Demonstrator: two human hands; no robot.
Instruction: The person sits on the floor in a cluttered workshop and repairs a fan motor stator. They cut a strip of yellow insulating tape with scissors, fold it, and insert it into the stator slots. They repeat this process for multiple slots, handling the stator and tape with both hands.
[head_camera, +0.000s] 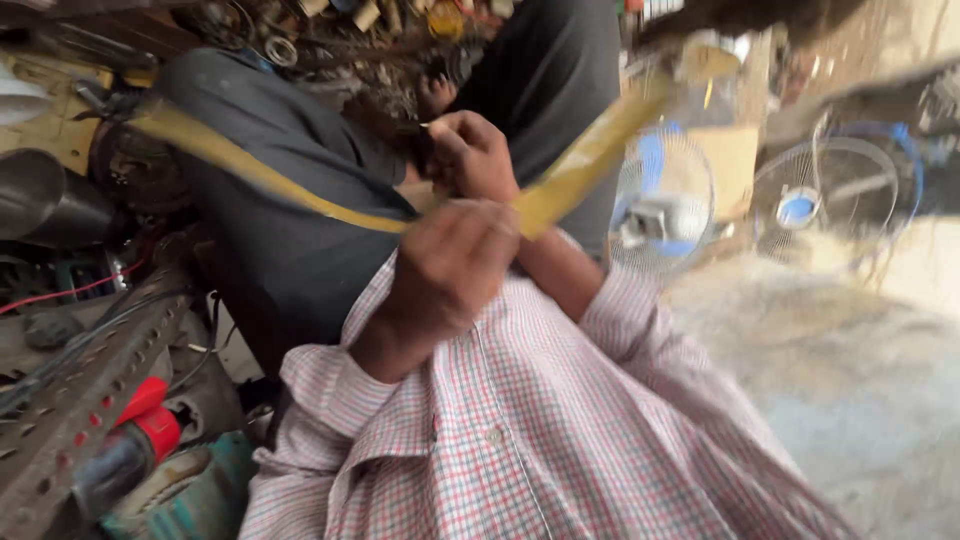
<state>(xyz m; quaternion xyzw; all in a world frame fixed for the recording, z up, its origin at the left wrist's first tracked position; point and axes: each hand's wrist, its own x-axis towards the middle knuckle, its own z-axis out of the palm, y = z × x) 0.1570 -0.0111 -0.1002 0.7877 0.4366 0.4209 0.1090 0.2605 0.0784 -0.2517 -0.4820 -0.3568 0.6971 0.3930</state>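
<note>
Strip (590, 150) — yellow, long, flat, blurred | held by left hand (445, 270) | right hand (475, 150) near

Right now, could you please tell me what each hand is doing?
Left hand: closed on the yellow strip.
Right hand: fingers curled at the strip's middle; too blurred to tell whether it has a grip.

Both forearms are raised in front of the chest, with checked sleeves pushed back to the elbows. The left hand (450, 265) is curled into a closed grip, knuckles turned up. The right hand (475, 155) is held just beyond it, fingers bent inward and pinched together.
</note>
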